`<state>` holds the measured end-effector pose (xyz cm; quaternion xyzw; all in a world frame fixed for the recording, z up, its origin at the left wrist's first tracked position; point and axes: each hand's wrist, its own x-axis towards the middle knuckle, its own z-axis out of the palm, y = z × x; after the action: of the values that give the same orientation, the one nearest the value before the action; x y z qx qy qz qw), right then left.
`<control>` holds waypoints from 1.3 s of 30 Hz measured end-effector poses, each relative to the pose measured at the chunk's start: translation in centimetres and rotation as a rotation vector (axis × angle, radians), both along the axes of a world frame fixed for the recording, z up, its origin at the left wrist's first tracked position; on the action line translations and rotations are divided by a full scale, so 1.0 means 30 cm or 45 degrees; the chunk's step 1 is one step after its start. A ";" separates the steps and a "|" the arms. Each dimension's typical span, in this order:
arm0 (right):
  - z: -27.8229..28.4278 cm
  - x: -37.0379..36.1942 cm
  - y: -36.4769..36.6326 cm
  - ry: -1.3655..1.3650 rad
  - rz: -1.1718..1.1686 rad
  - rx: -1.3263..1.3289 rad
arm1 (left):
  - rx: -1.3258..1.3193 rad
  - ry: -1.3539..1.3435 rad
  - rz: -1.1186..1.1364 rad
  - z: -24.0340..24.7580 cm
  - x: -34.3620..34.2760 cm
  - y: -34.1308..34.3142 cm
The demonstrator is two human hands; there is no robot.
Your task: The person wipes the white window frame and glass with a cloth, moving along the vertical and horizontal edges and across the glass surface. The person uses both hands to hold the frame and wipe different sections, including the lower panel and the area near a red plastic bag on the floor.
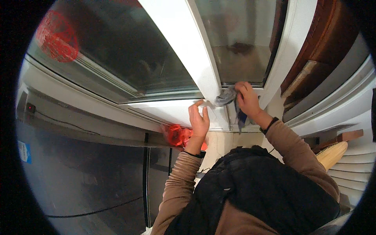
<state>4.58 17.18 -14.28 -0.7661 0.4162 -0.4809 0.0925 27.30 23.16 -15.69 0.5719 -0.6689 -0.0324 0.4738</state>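
Observation:
A crumpled grey cloth (pixel 226 96) is gripped in my right hand (pixel 247 98), its fingers closed round it. The cloth lies against the foot of the upright bar of a white-framed glass door (pixel 201 72), and a darker end hangs below the hand. To the left, my left hand (pixel 199 118) is raised in front of the door's white lower panel (pixel 164 111). Its thumb stands apart from its loosely bent fingers, and nothing shows in it. Whether its fingertips touch the panel, I cannot tell.
Red plastic bags (pixel 178 135) sit low beside my left wrist. A large dark glossy appliance (pixel 90 172) fills the lower left. Brown wooden boards (pixel 313 47) lean at the upper right. A pale wooden piece (pixel 333 154) lies beyond my right elbow. A red round decoration (pixel 57 36) shows on the glass.

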 end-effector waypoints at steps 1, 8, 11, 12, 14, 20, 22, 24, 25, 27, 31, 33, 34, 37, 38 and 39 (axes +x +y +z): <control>0.008 0.002 -0.026 0.026 -0.114 -0.088 | 0.022 -0.035 0.013 -0.006 0.013 -0.014; -0.066 0.048 -0.094 0.482 0.051 -0.398 | 0.186 -0.329 0.028 -0.093 0.015 -0.056; -0.085 -0.006 -0.099 0.617 0.148 -0.360 | 0.127 -0.389 0.092 -0.110 0.019 -0.068; -0.090 -0.031 -0.100 0.679 0.168 -0.387 | 0.150 -0.376 0.068 -0.110 0.019 -0.069; -0.113 -0.098 -0.093 0.785 0.156 -0.405 | 0.138 -0.346 0.057 -0.105 0.023 -0.071; -0.264 -0.525 0.070 0.777 -0.316 0.031 | 0.168 -0.318 0.067 -0.093 0.011 -0.064; -0.234 -0.635 0.121 0.643 -0.540 0.197 | 0.109 -0.298 0.061 -0.095 0.003 -0.065; -0.129 -0.655 0.142 0.353 -0.667 0.190 | 0.084 -0.294 0.077 -0.096 -0.004 -0.066; -0.056 -0.633 0.143 0.233 -0.613 0.082 | 0.058 -0.296 0.069 -0.096 -0.007 -0.068; 0.103 -0.545 0.131 0.027 -0.590 -0.039 | 0.057 -0.304 0.050 -0.093 -0.007 -0.067; 0.299 -0.389 0.065 -0.125 -0.602 -0.423 | 0.064 -0.362 0.019 -0.087 -0.001 -0.059; 0.283 -0.362 0.011 -0.133 -0.628 -0.504 | 0.071 -0.367 0.018 -0.087 -0.001 -0.056; 0.247 -0.359 -0.015 -0.136 -0.608 -0.636 | 0.061 -0.344 -0.004 -0.087 -0.001 -0.054; 0.069 -0.372 -0.050 -0.013 -0.480 -0.453 | 0.058 -0.388 0.014 -0.086 -0.002 -0.056; 0.001 -0.376 -0.038 -0.001 -0.382 -0.245 | 0.086 -0.378 0.019 -0.084 -0.002 -0.055; -0.059 -0.377 -0.020 0.190 -0.357 -0.272 | 0.143 -0.374 0.021 -0.082 -0.001 -0.055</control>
<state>-6.73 16.57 -16.04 -0.7395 0.4712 -0.4724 -0.0886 27.28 21.52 -18.14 0.6016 -0.7233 0.0182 0.3385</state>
